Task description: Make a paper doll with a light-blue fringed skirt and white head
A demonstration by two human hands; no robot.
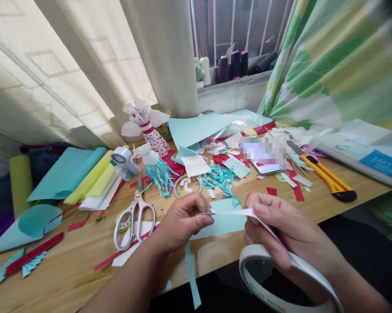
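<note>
Your L hand (196, 213) is closed in a thumb-and-forefinger pinch on the loose end of the white tape strip (231, 212); a thin greyish sliver shows by those fingertips, can't tell what it is. Your R hand (264, 213) pinches the strip btwn thumb and fingers a bit further along, w/ the tape roll (261, 293) hanging below, its rim against the curled fingers. Neither of your hands has much gap btwn the tips.

Doing it well, imo: pull L and R evenly so the span's taut, not stretched. Grip by the edges where poss, b/c skin on a sticky face spoils the hold. Watch for twist: strip looks narrower near L, wider near R, tho that may just be the angle, can't tell. Let the roll hang free so it doesn't drag the span down. Mind the paper strip (192, 276) hanging below the L hand over the tabletop (75, 261) edge; a dangling tape end could catch it.

Position/axis: the taut bit is in front of you, btwn both hands, across the view of the light-blue sheet (223, 226). Its long axis runs L-R, approx level, loose end pointing L; past the R pinch it bends down and right along your fingers to the roll. Roll's tilted, hole partly facing you. Scissors (137, 198) lie left of your L hand, blades pointing away from you.
</note>
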